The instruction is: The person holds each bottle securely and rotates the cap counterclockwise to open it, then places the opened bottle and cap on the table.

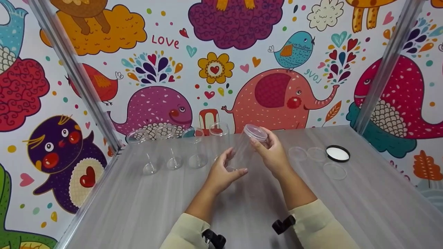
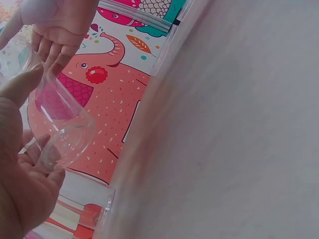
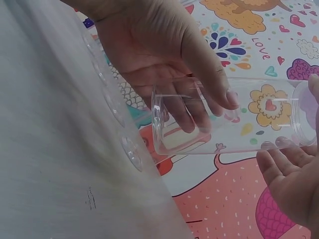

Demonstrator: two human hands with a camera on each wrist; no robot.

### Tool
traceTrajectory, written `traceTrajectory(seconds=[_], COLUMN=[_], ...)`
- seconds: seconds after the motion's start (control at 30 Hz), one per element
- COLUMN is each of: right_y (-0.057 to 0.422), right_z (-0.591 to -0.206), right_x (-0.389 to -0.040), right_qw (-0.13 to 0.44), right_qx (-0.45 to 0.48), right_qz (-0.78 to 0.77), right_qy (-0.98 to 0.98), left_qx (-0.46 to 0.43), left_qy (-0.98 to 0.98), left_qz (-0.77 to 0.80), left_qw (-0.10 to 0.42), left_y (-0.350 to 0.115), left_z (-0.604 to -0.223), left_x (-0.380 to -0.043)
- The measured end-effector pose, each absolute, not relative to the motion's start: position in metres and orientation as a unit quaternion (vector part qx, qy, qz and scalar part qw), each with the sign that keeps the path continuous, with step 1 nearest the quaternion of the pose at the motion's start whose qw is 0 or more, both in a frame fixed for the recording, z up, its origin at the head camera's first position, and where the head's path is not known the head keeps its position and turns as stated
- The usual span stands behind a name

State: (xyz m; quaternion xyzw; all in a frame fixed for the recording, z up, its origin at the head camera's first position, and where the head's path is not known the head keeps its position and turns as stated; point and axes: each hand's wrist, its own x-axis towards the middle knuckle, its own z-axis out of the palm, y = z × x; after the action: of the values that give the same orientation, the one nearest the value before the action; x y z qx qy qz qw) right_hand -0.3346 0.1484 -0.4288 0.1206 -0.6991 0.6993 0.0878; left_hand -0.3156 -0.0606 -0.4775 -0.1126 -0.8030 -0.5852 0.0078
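Between my two hands is a clear plastic jar, tilted with its top leaning right and away from the left wrist. My left hand grips the lower part, thumb on the near side and fingers behind. Round the upper end, the thumb and fingers of my right hand hold the clear lid, which sits on the jar's mouth. The left wrist view shows the jar's round base above the table. Through the jar's see-through wall, the left fingers show in the right wrist view.
Several similar clear jars stand in a row on the grey table, left of my hands. To the right lie several clear round lids and a black-rimmed white disc. A printed wall closes the back.
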Motion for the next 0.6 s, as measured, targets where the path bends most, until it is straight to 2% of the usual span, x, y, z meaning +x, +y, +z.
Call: traceTrajectory(seconds=[0.27, 0.6], right_y=[0.1473, 0.1475], right_z=[-0.4285, -0.4296], right_x=[-0.3331, -0.3342], right_qw=[0.085, 0.082], right_qx=[0.116, 0.12], right_qz=[0.699, 0.7], right_qy=[-0.7, -0.7], left_qx=[-0.105, -0.105], left_qy=[-0.816, -0.812], left_qz=[-0.568, -0.572], left_qw=[0.036, 0.044], left_y=[-0.0583, -0.0574], left_z=[-0.4777, -0.4759], left_x=[-0.3122, -0.3102])
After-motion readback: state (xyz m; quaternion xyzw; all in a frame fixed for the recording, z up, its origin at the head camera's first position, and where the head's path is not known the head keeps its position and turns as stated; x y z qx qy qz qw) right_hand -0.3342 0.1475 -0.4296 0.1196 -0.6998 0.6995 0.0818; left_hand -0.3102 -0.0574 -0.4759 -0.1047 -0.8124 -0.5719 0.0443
